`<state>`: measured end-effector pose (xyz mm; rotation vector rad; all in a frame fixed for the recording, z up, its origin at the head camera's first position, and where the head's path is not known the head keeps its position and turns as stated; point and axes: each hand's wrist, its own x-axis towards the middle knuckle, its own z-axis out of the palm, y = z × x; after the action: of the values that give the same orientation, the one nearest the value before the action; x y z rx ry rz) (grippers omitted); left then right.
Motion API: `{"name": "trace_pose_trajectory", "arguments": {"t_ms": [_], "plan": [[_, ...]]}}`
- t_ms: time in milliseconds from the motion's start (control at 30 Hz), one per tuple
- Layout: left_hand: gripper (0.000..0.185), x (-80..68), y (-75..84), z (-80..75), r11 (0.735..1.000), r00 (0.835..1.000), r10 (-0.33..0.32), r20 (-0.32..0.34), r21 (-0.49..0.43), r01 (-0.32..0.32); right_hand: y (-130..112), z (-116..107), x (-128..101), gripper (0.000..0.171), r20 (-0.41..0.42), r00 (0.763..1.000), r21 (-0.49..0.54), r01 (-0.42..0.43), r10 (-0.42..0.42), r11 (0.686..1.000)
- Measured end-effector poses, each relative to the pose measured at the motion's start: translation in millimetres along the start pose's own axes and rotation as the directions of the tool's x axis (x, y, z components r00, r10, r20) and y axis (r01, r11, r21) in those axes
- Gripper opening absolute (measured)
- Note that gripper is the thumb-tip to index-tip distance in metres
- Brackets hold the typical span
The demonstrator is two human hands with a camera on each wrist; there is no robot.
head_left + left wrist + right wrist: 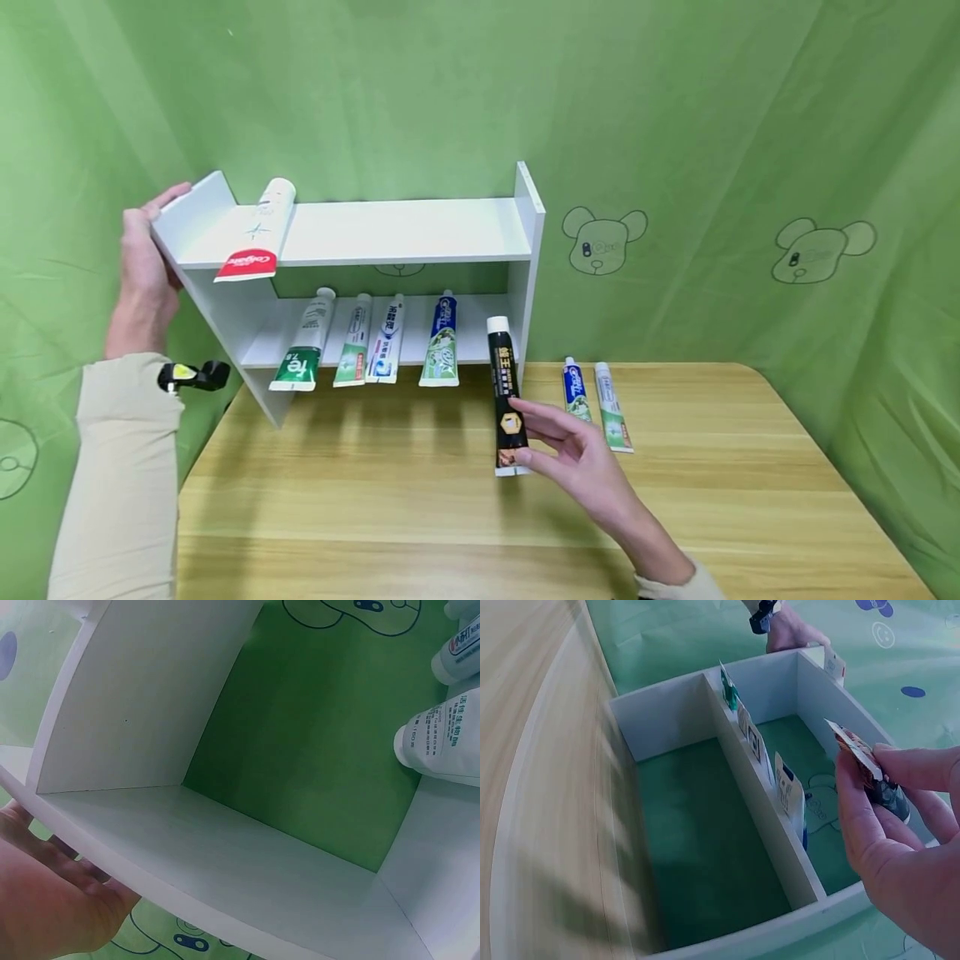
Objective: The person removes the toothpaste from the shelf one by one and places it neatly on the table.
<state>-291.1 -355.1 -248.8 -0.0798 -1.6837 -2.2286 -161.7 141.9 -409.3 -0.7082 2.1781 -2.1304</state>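
- The right hand (573, 458) grasped the black tube (504, 367) near its flat end, thumb against fingertips, with the white cap pointing up and away.
- The black tube was in front of the lower board (474, 333), near the right panel (534, 250); whether it touched the board could not be told.
- A pinch that low left the cap end free to lead – a sound hold, it seemed, though a light one that might let the tube swing.
- The left hand (146, 258) lay against the left panel (198, 217); I could not tell whether its fingers were curled round it. Steady, gentle pressure there seemed wise, to keep the shelf (405, 229) from shifting.
- The gap between the blue tube (441, 340) and the right panel looked the natural opening – a straight, level entry would probably have spared both sides.
- The four tubes on the lower board had their flat ends over its front edge; matching that overhang seemed tidiest.
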Motion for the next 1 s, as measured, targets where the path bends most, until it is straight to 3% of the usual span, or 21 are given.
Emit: {"name": "trace_pose_trajectory", "arguments": {"t_ms": [267,1000], "plan": [[0.046,0.5,-0.4,-1.2,1.000,1.000,-0.001,-0.007,0.013,0.001,3.8,-14.6,-7.1,0.058,-0.009,1.000,-0.050,-0.003,0.003,0.999],[0.046,1.0,0.0,-2.2,1.000,1.000,0.013,0.006,0.014,-0.013,5.9,-64.9,-18.7,0.058,0.007,1.000,-0.046,0.011,-0.011,0.999]]}}
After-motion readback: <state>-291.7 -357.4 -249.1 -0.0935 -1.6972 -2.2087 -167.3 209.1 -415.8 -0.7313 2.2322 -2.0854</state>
